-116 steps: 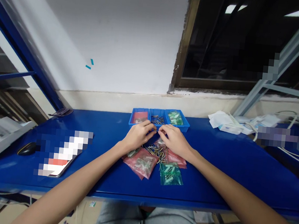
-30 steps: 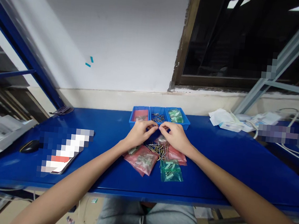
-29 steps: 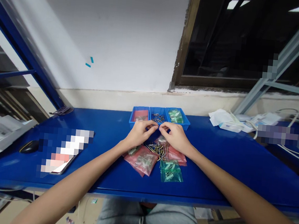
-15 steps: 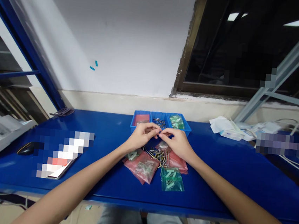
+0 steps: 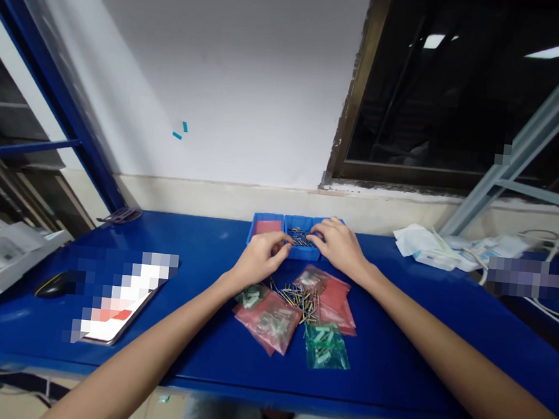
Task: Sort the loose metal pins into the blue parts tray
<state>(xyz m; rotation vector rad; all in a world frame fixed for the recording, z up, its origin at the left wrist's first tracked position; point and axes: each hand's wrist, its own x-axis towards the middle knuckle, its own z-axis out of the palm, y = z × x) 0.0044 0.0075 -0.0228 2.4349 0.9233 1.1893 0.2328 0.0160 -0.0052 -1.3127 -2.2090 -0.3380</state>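
Head view: the hands are parting, the right one now reaching over the middle bin
The right hand (image 5: 340, 245) is moving away from the left hand (image 5: 258, 260) and is hovering with curled fingers at the right side of the middle blue bin (image 5: 299, 254), bringing its fingertips near the metal pins (image 5: 298, 236) inside; the left hand is curling thumb towards fingers at the bin's left front; whether either is gripping anything, I cannot tell; a loose pin pile (image 5: 300, 299) is lying between red bags (image 5: 275, 324), behind a green bag (image 5: 326, 349)
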